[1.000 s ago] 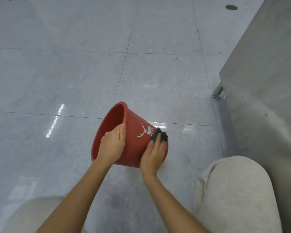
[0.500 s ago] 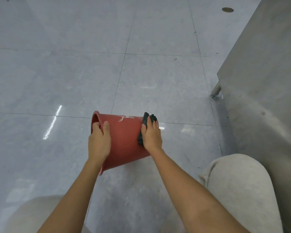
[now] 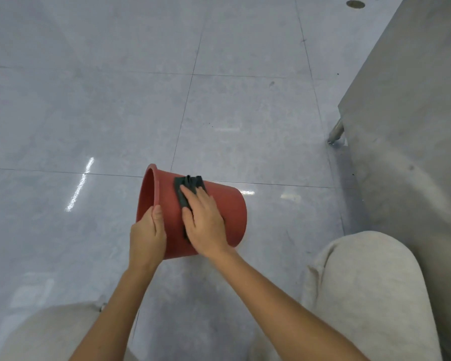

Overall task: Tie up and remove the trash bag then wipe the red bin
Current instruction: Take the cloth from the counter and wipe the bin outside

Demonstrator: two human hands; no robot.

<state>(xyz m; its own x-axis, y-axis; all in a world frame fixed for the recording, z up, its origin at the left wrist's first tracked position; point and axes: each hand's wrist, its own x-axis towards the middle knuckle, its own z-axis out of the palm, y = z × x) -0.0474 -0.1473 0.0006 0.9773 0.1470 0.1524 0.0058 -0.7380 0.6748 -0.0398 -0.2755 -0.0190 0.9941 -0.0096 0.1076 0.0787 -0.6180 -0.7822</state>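
The red bin (image 3: 229, 204) is held on its side above the floor, its open mouth facing left and its base to the right. My left hand (image 3: 147, 235) grips the rim at the near left, thumb on the outer wall. My right hand (image 3: 205, 220) lies flat on the bin's upper wall and presses a dark green cloth (image 3: 189, 186) against it; part of the cloth is hidden under the palm. No trash bag is in view.
Grey glossy floor tiles (image 3: 89, 113) spread ahead and to the left. A stainless steel cabinet (image 3: 414, 126) with a metal foot (image 3: 336, 131) stands at the right. My knees in light grey trousers (image 3: 370, 295) frame the bottom of the view.
The bin has rolled in my left hand, so the white deer print went out of sight. My right hand slid the cloth from the base end along the wall towards the rim.
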